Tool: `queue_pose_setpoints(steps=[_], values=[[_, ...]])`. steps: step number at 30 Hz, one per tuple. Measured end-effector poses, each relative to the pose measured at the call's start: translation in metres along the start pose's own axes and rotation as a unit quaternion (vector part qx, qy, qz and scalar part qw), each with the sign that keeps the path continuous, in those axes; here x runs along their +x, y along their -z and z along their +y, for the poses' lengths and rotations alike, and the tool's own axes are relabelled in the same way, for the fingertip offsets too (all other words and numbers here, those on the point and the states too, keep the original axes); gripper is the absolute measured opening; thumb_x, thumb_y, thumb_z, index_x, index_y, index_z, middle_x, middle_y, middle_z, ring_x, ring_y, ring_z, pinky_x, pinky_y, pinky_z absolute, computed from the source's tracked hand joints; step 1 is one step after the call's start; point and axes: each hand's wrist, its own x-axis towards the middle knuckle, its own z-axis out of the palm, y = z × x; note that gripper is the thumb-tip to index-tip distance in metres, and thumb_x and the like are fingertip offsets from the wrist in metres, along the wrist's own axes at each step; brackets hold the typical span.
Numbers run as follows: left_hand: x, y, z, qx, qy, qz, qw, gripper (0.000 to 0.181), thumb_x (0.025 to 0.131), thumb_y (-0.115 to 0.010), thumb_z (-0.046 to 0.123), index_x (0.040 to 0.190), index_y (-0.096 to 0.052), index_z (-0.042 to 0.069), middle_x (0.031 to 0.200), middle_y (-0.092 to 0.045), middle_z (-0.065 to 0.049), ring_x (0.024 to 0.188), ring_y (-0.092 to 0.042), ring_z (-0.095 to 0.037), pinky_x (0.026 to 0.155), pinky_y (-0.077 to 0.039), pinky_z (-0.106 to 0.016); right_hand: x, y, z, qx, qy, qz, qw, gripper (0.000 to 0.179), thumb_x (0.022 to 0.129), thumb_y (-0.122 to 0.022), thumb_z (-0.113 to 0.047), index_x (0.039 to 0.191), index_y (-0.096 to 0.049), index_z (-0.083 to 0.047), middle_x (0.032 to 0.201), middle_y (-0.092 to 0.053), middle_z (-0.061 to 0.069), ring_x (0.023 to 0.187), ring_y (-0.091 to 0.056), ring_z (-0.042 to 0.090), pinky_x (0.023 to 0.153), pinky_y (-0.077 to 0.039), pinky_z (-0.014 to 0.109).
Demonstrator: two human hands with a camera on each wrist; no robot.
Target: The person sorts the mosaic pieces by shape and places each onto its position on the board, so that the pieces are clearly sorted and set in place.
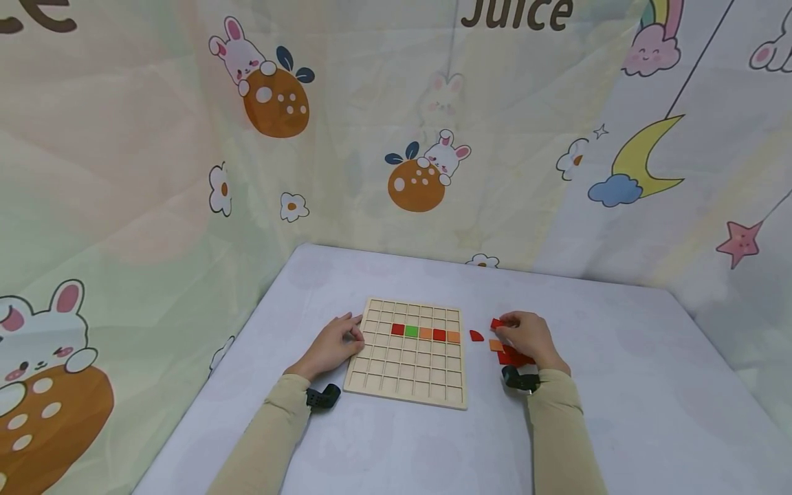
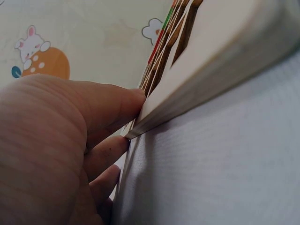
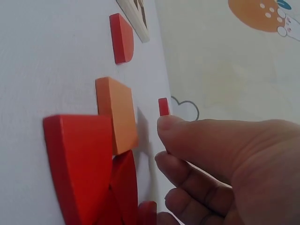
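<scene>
A pale wooden grid board [image 1: 402, 375] lies flat on the white table, a row of red, green and orange square tiles [image 1: 411, 331] set across its upper cells. My left hand [image 1: 331, 347] holds the board's left edge; in the left wrist view its thumb [image 2: 124, 101] is on the rim with fingers below. Right of the board, my right hand [image 1: 527, 337] pinches a small red piece [image 3: 163, 107] between thumb and fingers, raised over the table. Most of that piece is hidden by the thumb. Below this hand lie an orange square tile [image 3: 123, 115] and several red pieces [image 3: 84, 159].
A red piece with one curved side [image 1: 476, 335] lies by itself between the board and the loose pieces. Behind the table [image 1: 606, 385] hangs a pale printed cloth [image 1: 359, 137]. Each wrist wears a black camera [image 1: 323, 397].
</scene>
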Motion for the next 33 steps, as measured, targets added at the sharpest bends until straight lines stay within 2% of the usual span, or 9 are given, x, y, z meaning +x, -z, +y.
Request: queue_pose_setpoints(steps=[7, 14, 22, 26, 30, 33], values=[[0.001, 0.0, -0.001, 0.0, 0.0, 0.0, 1.0, 0.014, 0.086, -0.074, 0.014, 0.08, -0.063, 0.021, 0.148, -0.048, -0.006, 0.147, -0.025, -0.028, 0.124, -0.012, -0.045, -0.001, -0.003, -0.011, 0.029, 0.015, -0.009, 0.9994, 0.044, 0.089, -0.069, -0.025, 0.127, -0.061, -0.005, 0.113, -0.06, 0.018, 0.099, -0.05, 0.031, 0.072, -0.051, 0.035], [0.002, -0.001, -0.001, 0.004, 0.003, -0.001, 1.0, 0.014, 0.086, -0.073, 0.015, 0.08, -0.063, 0.021, 0.148, -0.047, -0.006, 0.147, -0.025, -0.028, 0.124, -0.012, -0.046, -0.002, -0.008, -0.029, 0.026, 0.048, -0.006, 0.9985, 0.039, 0.091, -0.067, -0.023, 0.125, -0.062, -0.005, 0.111, -0.062, 0.015, 0.098, -0.05, 0.029, 0.073, -0.05, 0.035], [0.002, -0.002, -0.002, 0.003, 0.01, -0.001, 0.9999, 0.013, 0.086, -0.073, 0.015, 0.08, -0.063, 0.021, 0.149, -0.047, -0.005, 0.147, -0.024, -0.027, 0.124, -0.012, -0.046, -0.001, -0.023, -0.043, 0.019, 0.064, -0.011, 0.9977, 0.036, 0.089, -0.07, -0.026, 0.121, -0.066, -0.008, 0.107, -0.064, 0.011, 0.085, -0.054, 0.025, 0.058, -0.049, 0.024], [0.002, -0.002, -0.002, -0.001, 0.01, -0.002, 0.9999, 0.014, 0.086, -0.073, 0.015, 0.08, -0.063, 0.022, 0.149, -0.047, -0.004, 0.147, -0.024, -0.026, 0.124, -0.011, -0.044, 0.0, -0.03, -0.05, 0.019, 0.08, -0.013, 0.9965, 0.036, 0.088, -0.072, -0.025, 0.119, -0.068, -0.008, 0.103, -0.064, 0.01, 0.081, -0.055, 0.023, 0.056, -0.047, 0.024], [0.002, -0.002, -0.003, -0.001, 0.007, -0.002, 1.0, 0.014, 0.086, -0.073, 0.015, 0.08, -0.063, 0.021, 0.149, -0.047, -0.005, 0.147, -0.024, -0.026, 0.124, -0.01, -0.043, -0.001, -0.034, -0.058, 0.023, 0.083, -0.015, 0.9962, 0.036, 0.086, -0.074, -0.027, 0.117, -0.069, -0.01, 0.104, -0.064, 0.008, 0.087, -0.053, 0.024, 0.06, -0.048, 0.026], [0.002, -0.001, -0.002, 0.001, 0.002, 0.0, 1.0, 0.014, 0.086, -0.073, 0.014, 0.08, -0.063, 0.021, 0.149, -0.047, -0.005, 0.147, -0.024, -0.028, 0.124, -0.011, -0.044, -0.003, -0.036, -0.063, 0.02, 0.084, -0.014, 0.9961, 0.036, 0.086, -0.074, -0.028, 0.117, -0.069, -0.011, 0.107, -0.064, 0.007, 0.097, -0.051, 0.025, 0.069, -0.049, 0.03]])
